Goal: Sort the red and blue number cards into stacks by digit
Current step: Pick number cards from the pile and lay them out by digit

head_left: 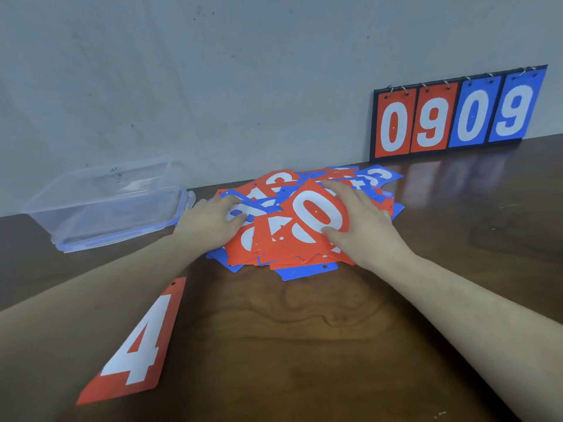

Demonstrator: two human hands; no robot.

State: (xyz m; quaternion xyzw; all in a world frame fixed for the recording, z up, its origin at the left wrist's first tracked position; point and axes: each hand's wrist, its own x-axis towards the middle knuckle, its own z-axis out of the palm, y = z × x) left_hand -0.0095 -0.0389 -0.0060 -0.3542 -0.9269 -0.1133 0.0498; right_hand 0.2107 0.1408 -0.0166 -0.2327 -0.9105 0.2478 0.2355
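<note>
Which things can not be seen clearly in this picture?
- Head view: most digits in the card pile are hidden by overlapping cards and by both hands.
- Cards under the left hand are covered.
- The red 0 card is partly covered by the right hand.

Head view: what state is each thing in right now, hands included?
Card pile: unsorted, red and blue mixed, overlapping.
Red 0 card: face up on top of the pile, pinched by the right hand.
Red 4 card: alone, flat on the table, face up.
Plastic box: upside down, resting on its lid.
Scoreboard: upright against the wall, showing 0909.
Left hand: flat on the pile.
Right hand: gripping the red 0 card.
</note>
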